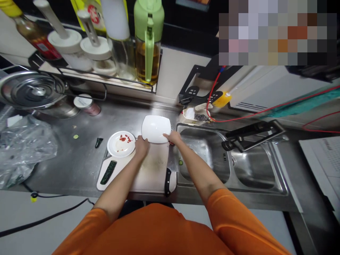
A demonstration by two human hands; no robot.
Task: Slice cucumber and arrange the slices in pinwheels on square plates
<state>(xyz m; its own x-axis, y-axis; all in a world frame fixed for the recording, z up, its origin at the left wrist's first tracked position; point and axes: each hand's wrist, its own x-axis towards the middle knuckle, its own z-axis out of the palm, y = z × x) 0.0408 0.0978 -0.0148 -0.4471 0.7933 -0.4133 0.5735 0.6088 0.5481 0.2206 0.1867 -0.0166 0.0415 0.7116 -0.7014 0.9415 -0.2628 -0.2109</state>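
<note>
My right hand (173, 137) is closed on the right edge of a white square plate (156, 127), thumb over the rim. At the plate's lower left corner my left hand (142, 145) is closed on its edge; its fingertips are partly hidden. The plate looks bare and lies over the far part of a pale cutting board (151, 175). Left of my left hand is a round white plate (114, 145) with small red pieces on it. A length of cucumber (108, 172) rests on the board's left side. A black-handled knife (167, 181) lies along the right side.
A double steel sink (205, 148) lies to the right. On the left are a plastic bag (29, 145), a lidded pot (34, 90), a small can (89, 104) and a cucumber end (98, 142). Bottles and jars line a rack (127, 82) behind. A red cable (247, 116) crosses at right.
</note>
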